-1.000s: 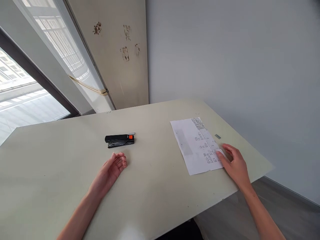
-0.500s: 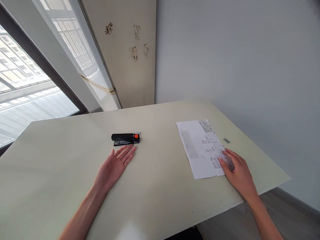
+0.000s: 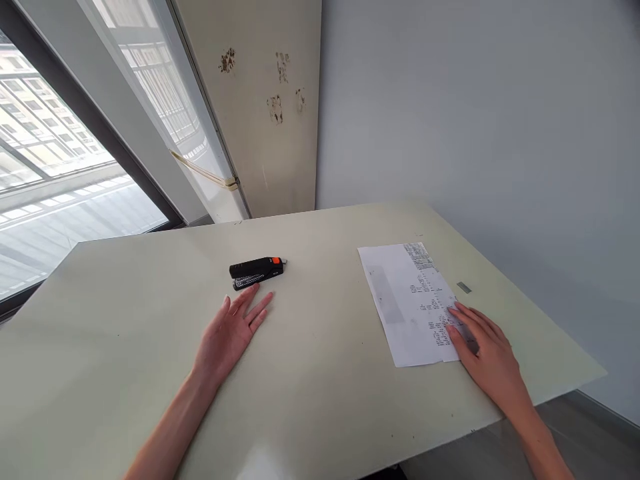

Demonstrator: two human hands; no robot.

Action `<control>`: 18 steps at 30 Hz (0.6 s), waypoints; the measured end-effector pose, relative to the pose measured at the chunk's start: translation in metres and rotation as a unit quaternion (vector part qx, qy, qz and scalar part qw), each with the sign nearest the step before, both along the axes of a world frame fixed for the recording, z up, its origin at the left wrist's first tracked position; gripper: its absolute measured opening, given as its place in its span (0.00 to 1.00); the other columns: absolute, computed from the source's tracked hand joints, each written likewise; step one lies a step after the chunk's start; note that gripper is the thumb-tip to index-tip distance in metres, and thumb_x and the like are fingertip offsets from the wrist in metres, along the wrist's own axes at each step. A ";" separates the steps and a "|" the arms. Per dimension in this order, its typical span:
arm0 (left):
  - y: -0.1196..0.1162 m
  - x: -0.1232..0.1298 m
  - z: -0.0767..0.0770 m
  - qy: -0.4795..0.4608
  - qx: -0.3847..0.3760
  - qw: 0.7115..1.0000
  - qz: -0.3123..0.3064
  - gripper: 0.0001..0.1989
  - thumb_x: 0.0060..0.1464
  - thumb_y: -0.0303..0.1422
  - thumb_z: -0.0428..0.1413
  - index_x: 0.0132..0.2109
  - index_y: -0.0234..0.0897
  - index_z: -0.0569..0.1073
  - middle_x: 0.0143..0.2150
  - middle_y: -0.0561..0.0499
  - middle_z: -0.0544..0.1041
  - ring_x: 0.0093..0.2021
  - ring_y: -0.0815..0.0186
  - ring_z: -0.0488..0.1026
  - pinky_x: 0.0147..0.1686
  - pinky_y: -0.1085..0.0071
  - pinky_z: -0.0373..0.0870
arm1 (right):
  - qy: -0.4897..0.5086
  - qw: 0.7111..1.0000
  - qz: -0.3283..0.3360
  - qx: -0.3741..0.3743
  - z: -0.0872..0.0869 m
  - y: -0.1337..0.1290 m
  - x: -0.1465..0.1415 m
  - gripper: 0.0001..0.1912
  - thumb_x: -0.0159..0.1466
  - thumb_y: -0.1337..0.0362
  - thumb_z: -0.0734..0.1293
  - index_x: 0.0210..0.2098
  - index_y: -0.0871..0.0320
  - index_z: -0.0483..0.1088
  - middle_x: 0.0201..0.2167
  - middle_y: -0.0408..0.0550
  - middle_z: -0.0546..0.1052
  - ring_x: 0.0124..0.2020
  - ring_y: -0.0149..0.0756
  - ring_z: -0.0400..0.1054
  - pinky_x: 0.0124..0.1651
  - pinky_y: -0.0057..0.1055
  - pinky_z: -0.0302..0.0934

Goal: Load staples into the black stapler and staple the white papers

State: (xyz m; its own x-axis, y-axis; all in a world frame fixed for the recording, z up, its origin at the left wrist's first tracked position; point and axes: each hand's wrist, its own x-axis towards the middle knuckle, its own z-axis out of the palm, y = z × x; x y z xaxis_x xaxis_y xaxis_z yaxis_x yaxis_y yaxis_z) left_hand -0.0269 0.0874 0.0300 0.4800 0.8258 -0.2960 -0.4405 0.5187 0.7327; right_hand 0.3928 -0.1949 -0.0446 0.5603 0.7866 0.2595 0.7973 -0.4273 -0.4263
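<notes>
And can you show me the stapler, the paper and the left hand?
Stapler (image 3: 259, 268): head view, on the middle of its black body.
Paper (image 3: 409, 303): head view, near the middle of the sheet.
Left hand (image 3: 226, 340): head view, on the palm.

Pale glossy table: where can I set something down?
Bare: between the black, orange-buttoned stapler and printed white paper sheet; left of the left hand. Crowded: stapler's near side, by that hand; sheet's right edge, by the right hand and flat grey strip.
</notes>
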 end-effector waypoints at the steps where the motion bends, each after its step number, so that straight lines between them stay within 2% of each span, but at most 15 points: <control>1: 0.000 0.000 0.000 0.000 0.000 1.000 0.003 0.20 0.71 0.45 0.54 0.56 0.38 0.81 0.75 0.47 0.65 0.74 0.44 0.61 0.69 0.58 0.65 | -0.001 1.000 -0.001 -0.002 -0.001 -0.001 0.000 0.30 0.74 0.42 0.57 0.66 0.50 0.69 0.70 0.49 0.70 0.73 0.56 0.58 0.70 0.61 0.59; 11: -0.001 0.001 0.002 -0.014 -0.019 0.999 0.037 0.16 0.71 0.42 0.54 0.53 0.38 0.82 0.75 0.49 0.65 0.72 0.45 0.64 0.58 0.65 0.75 | -0.013 1.000 -0.003 -0.008 -0.006 -0.002 0.004 0.29 0.74 0.43 0.57 0.66 0.50 0.70 0.70 0.48 0.70 0.72 0.56 0.59 0.71 0.60 0.58; 18: 0.000 -0.001 0.001 -0.012 -0.048 0.998 0.037 0.17 0.72 0.41 0.52 0.50 0.36 0.83 0.70 0.42 0.71 0.71 0.51 0.68 0.56 0.66 0.78 | -0.018 1.000 0.021 -0.005 -0.005 -0.001 -0.006 0.28 0.75 0.44 0.56 0.66 0.49 0.70 0.70 0.47 0.71 0.74 0.55 0.57 0.70 0.61 0.59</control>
